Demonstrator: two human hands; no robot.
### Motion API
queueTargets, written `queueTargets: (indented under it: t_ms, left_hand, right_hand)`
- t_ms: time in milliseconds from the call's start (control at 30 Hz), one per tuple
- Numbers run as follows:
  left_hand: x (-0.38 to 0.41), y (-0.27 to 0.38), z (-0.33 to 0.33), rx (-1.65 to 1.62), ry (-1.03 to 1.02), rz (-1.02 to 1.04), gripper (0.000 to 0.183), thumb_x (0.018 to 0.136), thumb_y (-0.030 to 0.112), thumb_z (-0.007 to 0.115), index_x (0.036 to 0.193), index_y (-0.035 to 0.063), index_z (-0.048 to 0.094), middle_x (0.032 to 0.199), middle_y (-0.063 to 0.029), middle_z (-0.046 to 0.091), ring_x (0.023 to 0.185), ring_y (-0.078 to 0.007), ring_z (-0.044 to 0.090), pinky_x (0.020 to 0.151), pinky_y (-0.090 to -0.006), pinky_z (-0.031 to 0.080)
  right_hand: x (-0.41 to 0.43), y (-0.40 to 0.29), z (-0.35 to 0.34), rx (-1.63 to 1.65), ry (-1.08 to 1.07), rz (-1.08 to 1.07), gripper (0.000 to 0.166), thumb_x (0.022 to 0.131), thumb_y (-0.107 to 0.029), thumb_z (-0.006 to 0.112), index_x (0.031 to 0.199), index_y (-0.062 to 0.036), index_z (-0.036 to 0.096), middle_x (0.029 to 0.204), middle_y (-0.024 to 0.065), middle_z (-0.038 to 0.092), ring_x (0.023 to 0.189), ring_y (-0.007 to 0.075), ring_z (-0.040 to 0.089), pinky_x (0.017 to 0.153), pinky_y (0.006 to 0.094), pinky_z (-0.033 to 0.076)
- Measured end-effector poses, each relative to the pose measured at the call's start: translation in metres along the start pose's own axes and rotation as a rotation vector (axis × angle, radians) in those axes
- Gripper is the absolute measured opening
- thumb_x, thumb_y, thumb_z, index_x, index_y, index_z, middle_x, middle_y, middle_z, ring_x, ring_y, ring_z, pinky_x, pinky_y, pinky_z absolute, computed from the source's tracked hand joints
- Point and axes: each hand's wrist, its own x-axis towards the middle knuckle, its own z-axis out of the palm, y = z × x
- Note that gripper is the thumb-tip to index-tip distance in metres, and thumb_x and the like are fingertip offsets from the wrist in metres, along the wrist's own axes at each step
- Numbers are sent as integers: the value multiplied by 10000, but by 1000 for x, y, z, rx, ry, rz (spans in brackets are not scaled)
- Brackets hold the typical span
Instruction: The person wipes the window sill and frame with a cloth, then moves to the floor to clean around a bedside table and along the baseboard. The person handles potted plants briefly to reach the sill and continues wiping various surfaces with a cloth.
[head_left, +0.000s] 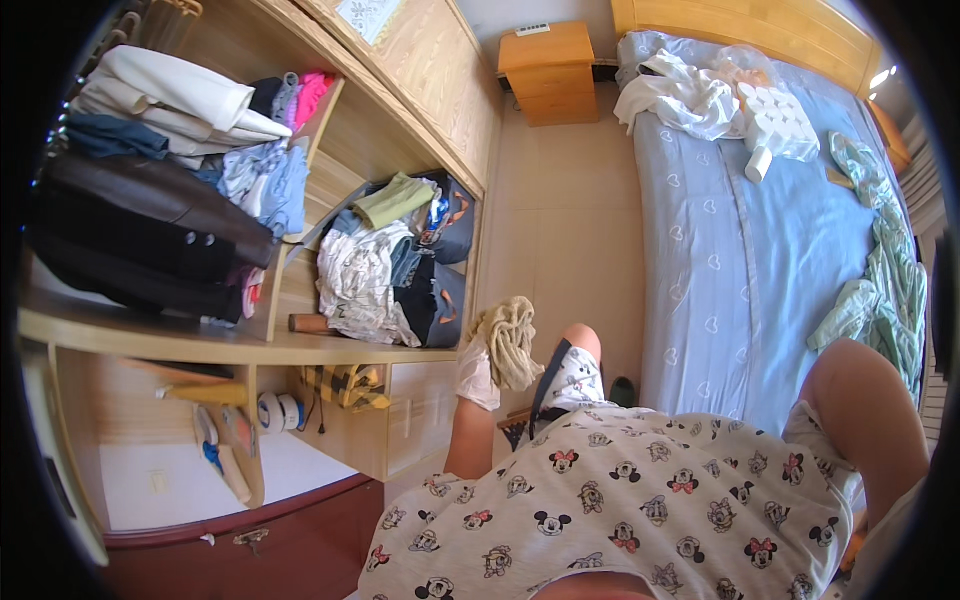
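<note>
My left hand (478, 375), in a pale thin glove, is closed on a crumpled tan cloth (511, 337) at the picture's middle, beside the wardrobe's edge. Only the upper part of my right arm (862, 397) shows at the right; the right hand is out of view. Left of the cloth, a dark bag (450, 247) in the wardrobe compartment holds piled clothes, among them a white patterned garment (364, 277) and a folded green cloth (394, 201). Hanging clothes, including a black garment (135, 247) and a white one (180, 86), fill the compartment farther left.
A bed (690, 285) stands at the right with white toilet rolls (780, 120), a white garment (679, 97) and a green garment (892, 277). A wooden nightstand (551, 75) stands beyond the tiled floor. Shelves (322, 352) and a dark red chest (255, 547) are at the lower left.
</note>
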Motion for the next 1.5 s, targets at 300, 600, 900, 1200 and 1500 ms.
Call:
queueTargets:
  t_ms: [300, 600, 900, 1200, 1500]
  left_hand:
    - [456, 147, 91, -99, -216, -38, 420, 986, 259, 581, 1276, -45, 588, 1272, -208, 630, 1101, -320, 659, 948, -424, 560]
    - [911, 408, 175, -158, -196, -38, 320, 923, 165, 700, 1188, -3, 634, 1060, -152, 720, 909, -276, 718, 806, -377, 613]
    - [1287, 491, 334, -238, -296, 13, 344, 936, 150, 677, 1243, 22, 590, 1166, -169, 680, 1008, -280, 697, 890, -415, 602]
    - [1735, 557, 610, -220, -267, 30, 295, 962, 146, 630, 1195, -29, 581, 1107, -207, 676, 973, -342, 696, 822, -445, 628]
    - [2167, 618, 748, -251, 57, -176, 231, 984, 155, 582, 1139, -16, 575, 1086, -219, 663, 919, -369, 699, 761, -470, 637]
  right_hand:
    - [129, 341, -275, -110, -34, 57, 381, 975, -387, 568, 1161, -57, 608, 1075, 75, 644, 952, 200, 618, 822, 353, 503]
    - [358, 649, -536, -231, 3, 30, 413, 956, -395, 600, 1190, -56, 597, 1077, 68, 634, 980, 194, 600, 842, 344, 489]
    - [434, 854, -909, -368, 120, -28, 451, 937, -404, 632, 1220, -55, 586, 1079, 61, 624, 1008, 189, 582, 863, 335, 475]
    - [462, 1049, -1502, -687, 777, 190, 496, 917, -412, 663, 1250, -55, 576, 1081, 55, 614, 1036, 184, 564, 883, 326, 461]
    - [440, 1377, -1945, -529, 1299, 1178, 497, 938, -457, 623, 1244, -67, 581, 1049, 37, 606, 975, 160, 554, 824, 318, 455]
